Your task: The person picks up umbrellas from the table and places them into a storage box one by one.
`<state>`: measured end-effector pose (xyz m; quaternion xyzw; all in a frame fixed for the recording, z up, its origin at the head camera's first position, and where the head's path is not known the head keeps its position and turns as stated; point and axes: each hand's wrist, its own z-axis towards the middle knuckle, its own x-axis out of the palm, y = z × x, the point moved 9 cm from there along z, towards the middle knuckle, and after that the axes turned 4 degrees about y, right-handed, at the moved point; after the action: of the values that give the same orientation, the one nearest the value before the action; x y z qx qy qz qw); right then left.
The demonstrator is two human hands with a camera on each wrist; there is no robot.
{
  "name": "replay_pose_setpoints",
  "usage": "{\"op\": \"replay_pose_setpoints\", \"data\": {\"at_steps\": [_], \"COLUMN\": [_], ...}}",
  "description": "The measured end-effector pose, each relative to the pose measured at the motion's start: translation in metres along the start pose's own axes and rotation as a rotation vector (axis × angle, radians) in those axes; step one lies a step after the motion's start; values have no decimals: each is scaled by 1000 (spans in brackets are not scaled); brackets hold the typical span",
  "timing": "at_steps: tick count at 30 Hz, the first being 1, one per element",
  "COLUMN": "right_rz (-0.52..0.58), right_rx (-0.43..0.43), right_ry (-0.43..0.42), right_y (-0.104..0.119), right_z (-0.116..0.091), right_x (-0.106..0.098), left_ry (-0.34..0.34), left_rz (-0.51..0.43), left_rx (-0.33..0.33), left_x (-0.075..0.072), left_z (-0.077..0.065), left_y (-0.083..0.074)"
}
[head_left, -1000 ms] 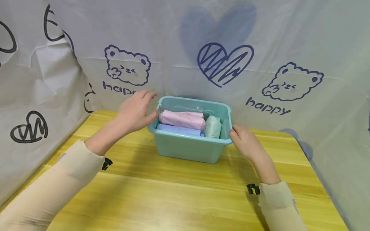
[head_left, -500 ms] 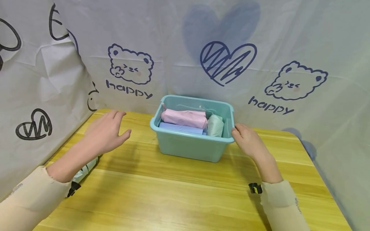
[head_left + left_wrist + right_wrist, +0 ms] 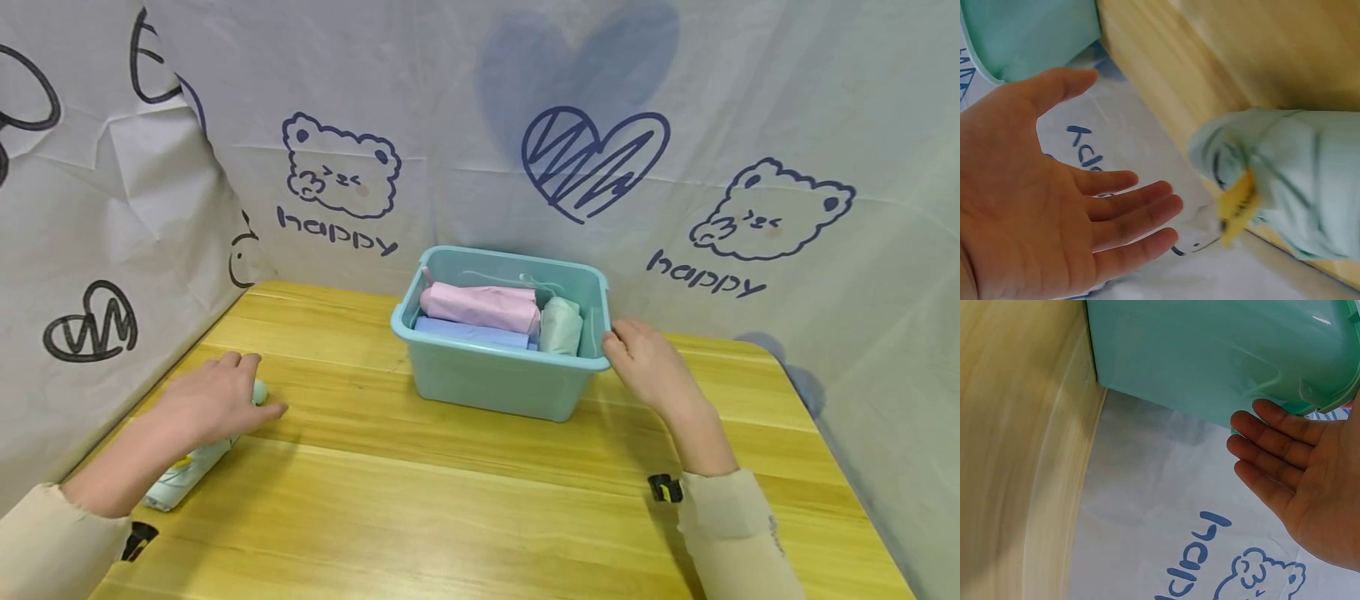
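My left hand (image 3: 213, 400) hovers at the left side of the table, fingers spread, over a pale green folded umbrella (image 3: 197, 473). In the left wrist view this umbrella (image 3: 1297, 169) is a rolled fabric bundle with a yellow tag (image 3: 1238, 206), apart from the fingers. My right hand (image 3: 652, 367) holds the right rim of a teal plastic bin (image 3: 495, 383), thumb at the edge and fingers against the outside. Inside the bin lie a pink rolled fabric bundle (image 3: 483, 307), a flat blue one (image 3: 472, 332) and a pale green one (image 3: 560, 327).
The wooden table (image 3: 420, 517) runs back to a white printed cloth (image 3: 465, 200) just behind the bin. Another white cloth (image 3: 75, 217) hangs along the left edge, close to the left hand. Black wrist mounts (image 3: 665, 488) sit at both sleeves.
My left hand has moved away from the bin's left side, leftward and down toward the near left, over the pale green umbrella, which has come into view. The right hand stays at the rim.
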<state>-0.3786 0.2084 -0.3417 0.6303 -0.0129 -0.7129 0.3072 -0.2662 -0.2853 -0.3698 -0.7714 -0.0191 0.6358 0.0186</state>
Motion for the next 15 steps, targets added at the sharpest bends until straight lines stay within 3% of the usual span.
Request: {"op": "replay_pose_setpoints", "data": {"at_steps": [8,15], "right_rz": [-1,10], "right_rx": [6,4], "right_ry": [5,5], "right_y": [-1,-2], "right_z": [0,-1], "right_x": [-3,0], "left_ry": [109,191], "left_rz": [37,7], "left_rx": [-18,-39], "left_x": [24,43], "left_z": [0,-1], "left_y": [20,33]}}
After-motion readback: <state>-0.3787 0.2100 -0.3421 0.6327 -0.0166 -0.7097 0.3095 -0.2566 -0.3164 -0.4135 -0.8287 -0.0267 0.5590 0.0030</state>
